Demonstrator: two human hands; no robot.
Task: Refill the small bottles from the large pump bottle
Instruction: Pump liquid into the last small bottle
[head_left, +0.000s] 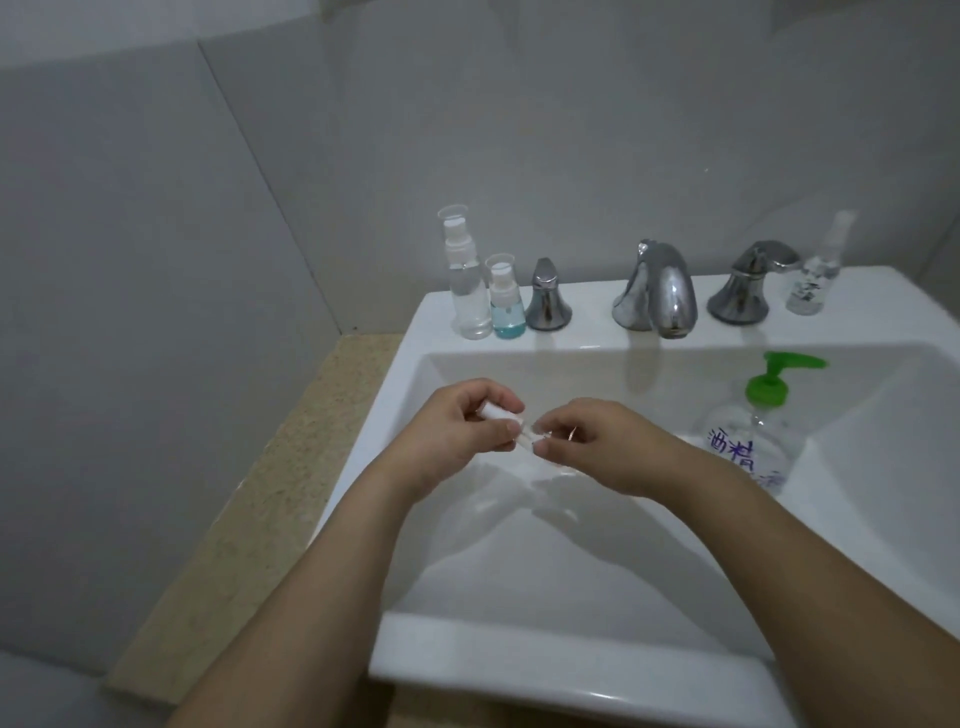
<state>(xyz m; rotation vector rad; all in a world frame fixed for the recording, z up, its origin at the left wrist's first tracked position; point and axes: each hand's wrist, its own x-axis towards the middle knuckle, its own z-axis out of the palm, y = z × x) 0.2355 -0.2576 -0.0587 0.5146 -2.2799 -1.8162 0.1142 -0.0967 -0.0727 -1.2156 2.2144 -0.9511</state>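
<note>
my 2 hands meet over the white sink basin (519, 582). my left hand (462, 431) has its fingers curled round a white spray cap (497, 412), and my right hand (592, 447) pinches the neck end of 1 small clear bottle (535, 434) between thumb and fingertips; the bottle is mostly hidden by my fingers, so i can't tell how full it is. cap and bottle sit end to end, touching or nearly so.

to the right, inside the basin, stands 1 large pump bottle (753, 441): clear body, green pump head, purple handwriting on its side.

farther back, on the sink's rear ledge, i count 3 more small spray bottles. at the left, a tall clear spray bottle (467, 280) stands just beside a shorter spray bottle (506, 301) with blue liquid in its lower part; both wear clear overcaps. at the far right stands 1 patterned clear spray bottle (815, 270).

between them are 3 chrome fittings: the left tap handle (546, 296), the spout (658, 288) and the right tap handle (748, 283).

a speckled beige counter (249, 519) runs along the sink's left.
</note>
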